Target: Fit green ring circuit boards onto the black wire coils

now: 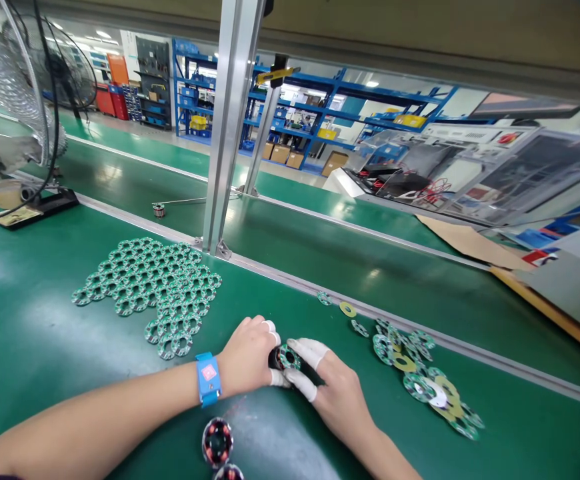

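My left hand (247,353), fingers closed, grips a dark motor stator (273,359) turned on its side. A green ring-shaped circuit board (283,361) covers the stator's right end. The thumb and fingers of my right hand (340,387) pinch at the edge of that board. White finger cots cover several of my fingertips, and a blue wrist strap (209,380) is on my left wrist. Two more stators with copper windings lie nearer to me: one stator (206,445) shows whole, while another stator (230,473) is cut off by the lower picture edge.
Ring boards (167,313) lie in a flat group on the green table at the left. To the right is a loose pile of ring boards (415,385) with yellow rings (404,362). An aluminium post (225,133) rises behind my hands. A fume hose (15,87) hangs far left.
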`<action>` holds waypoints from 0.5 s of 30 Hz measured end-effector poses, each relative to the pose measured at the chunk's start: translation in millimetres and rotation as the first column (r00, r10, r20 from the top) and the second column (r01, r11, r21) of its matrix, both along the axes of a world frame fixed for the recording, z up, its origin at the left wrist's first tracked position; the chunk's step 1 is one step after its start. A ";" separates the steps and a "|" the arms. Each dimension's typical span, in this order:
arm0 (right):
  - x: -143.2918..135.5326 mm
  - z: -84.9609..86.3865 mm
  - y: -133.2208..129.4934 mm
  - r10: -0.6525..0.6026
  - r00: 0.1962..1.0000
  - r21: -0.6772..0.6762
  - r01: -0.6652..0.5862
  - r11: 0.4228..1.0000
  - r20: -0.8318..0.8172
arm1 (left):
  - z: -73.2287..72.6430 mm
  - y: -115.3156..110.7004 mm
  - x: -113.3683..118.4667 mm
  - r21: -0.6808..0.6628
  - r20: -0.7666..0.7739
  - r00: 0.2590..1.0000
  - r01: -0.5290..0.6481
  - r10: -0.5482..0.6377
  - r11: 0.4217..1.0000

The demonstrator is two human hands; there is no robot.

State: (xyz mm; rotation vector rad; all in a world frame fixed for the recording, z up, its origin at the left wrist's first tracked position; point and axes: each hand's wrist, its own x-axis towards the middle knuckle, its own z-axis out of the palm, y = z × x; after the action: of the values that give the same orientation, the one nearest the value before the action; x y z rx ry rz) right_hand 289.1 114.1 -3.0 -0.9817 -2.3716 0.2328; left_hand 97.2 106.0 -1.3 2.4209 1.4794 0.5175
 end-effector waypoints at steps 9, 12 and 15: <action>-1.7 1.8 -1.1 -0.019 1.000 0.035 0.018 0.999 0.019 | 0.7 -0.3 -0.6 -0.005 0.006 1.000 0.002 -0.002 1.000; -1.8 -2.0 -2.6 -0.028 1.000 0.059 0.027 0.998 0.013 | 0.7 -0.4 -0.9 -0.009 0.008 1.000 0.005 -0.005 1.000; -2.1 -5.5 -3.7 -0.045 0.999 0.044 0.045 0.998 -0.005 | -0.6 -0.6 -1.2 -0.003 0.006 1.000 0.004 -0.004 1.000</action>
State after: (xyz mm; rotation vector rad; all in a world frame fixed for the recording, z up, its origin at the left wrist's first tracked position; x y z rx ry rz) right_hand 287.0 110.4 -8.6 -1.0115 -2.3379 0.1649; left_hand 96.0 105.4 -1.9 2.4175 1.4711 0.5214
